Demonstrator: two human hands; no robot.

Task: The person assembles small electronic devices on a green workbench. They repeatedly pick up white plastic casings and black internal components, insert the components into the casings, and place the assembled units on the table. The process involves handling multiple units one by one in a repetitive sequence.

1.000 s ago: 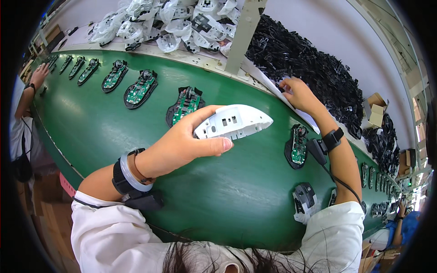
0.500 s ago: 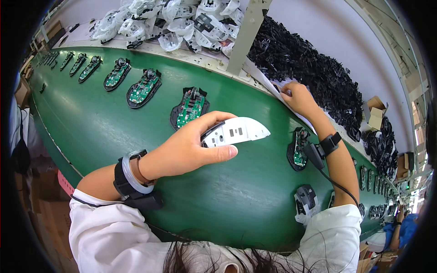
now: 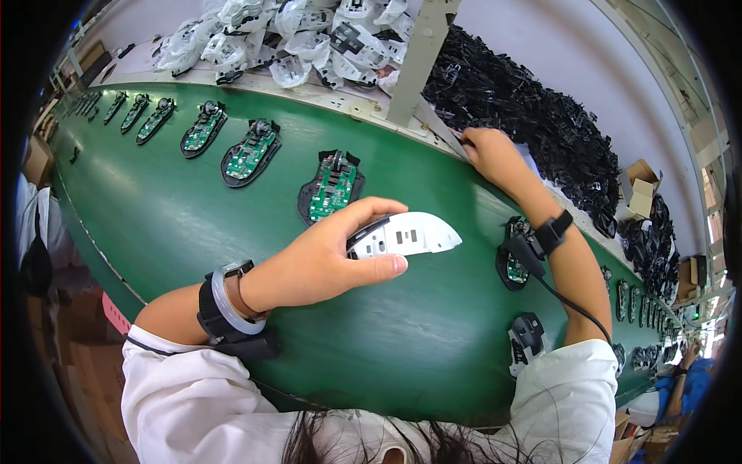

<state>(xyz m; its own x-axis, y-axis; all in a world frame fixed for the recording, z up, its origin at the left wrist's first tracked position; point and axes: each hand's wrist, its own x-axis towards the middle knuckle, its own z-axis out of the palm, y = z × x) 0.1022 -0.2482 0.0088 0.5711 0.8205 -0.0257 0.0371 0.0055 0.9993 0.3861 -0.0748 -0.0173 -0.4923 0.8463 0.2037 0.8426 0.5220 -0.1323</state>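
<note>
My left hand is wrapped round a white mouse shell with dark parts along one edge, held tilted above the green belt. My right hand reaches to the ledge at the front edge of a heap of small black plastic parts. Its fingers are bent together; whatever lies between them is too small or hidden to tell. Beyond my left hand lies a mouse base with a green circuit board. Another mouse base sits below my right forearm, partly covered by the wrist device.
More mouse bases line the belt toward the far left. A grey-and-white mouse shell lies near my right elbow. Bagged white shells are heaped behind a metal post. At the far right, another person's arm shows.
My right hand has shifted slightly left and away from me along the ledge. The mouse bases on the belt have moved a little to the right. My left hand still holds the shell.
</note>
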